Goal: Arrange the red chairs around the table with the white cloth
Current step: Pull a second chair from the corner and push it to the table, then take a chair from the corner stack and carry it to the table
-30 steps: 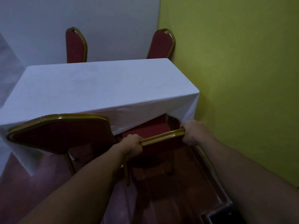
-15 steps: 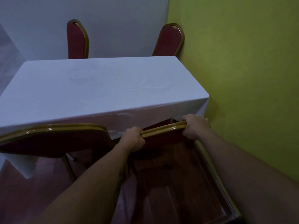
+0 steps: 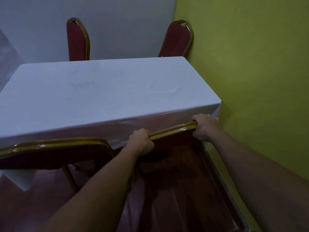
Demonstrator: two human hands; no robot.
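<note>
A table with a white cloth [image 3: 108,91] fills the middle of the view. My left hand [image 3: 141,141] and my right hand [image 3: 204,127] both grip the gold top rail of a red chair [image 3: 173,131] at the table's near right side. Its backrest stands close against the hanging cloth and its seat is hidden under the table. A second red chair [image 3: 55,154] stands to the left of it on the near side. Two more red chairs [image 3: 77,40] [image 3: 177,39] stand upright behind the far edge.
A yellow-green wall [image 3: 250,72] runs close along the right side of the table. A white wall [image 3: 117,22] stands behind the far chairs. The floor [image 3: 175,201] below me is dark reddish wood, with a pale skirting strip [image 3: 222,178] at the foot of the yellow-green wall.
The chair in my hands has slid forward under the table; its red seat, visible a second ago, is now hidden by the cloth. My view has moved closer to the table.
</note>
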